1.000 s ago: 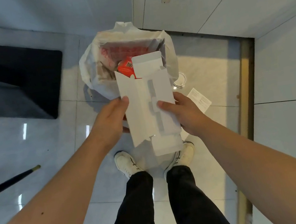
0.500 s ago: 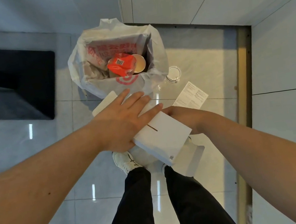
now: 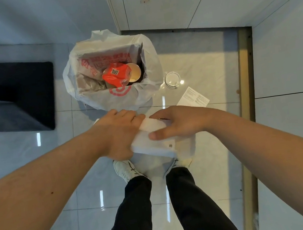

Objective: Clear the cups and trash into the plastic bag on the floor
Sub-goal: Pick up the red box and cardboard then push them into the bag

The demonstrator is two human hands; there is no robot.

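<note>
A white plastic bag (image 3: 143, 94) with red print stands open on the tiled floor ahead of my feet. Inside it lie an orange-red carton (image 3: 116, 74), a paper cup (image 3: 134, 72) and crumpled paper wrappers. Just in front of the bag, at waist height, I hold a flattened white cardboard box (image 3: 152, 143). My left hand (image 3: 119, 134) grips its left end with fingers curled over the top. My right hand (image 3: 177, 124) presses on its right side, thumb across the face.
A clear plastic lid (image 3: 172, 79) and a printed paper sheet (image 3: 193, 98) lie on the floor right of the bag. A dark sofa-like block (image 3: 10, 96) stands at the left. White cabinet panels close the back and right. My shoes (image 3: 124, 168) stand below the box.
The white box went from held upright and unfolded to pressed flat between both hands. My left hand's fingers have curled around its end, and my right hand came over its top.
</note>
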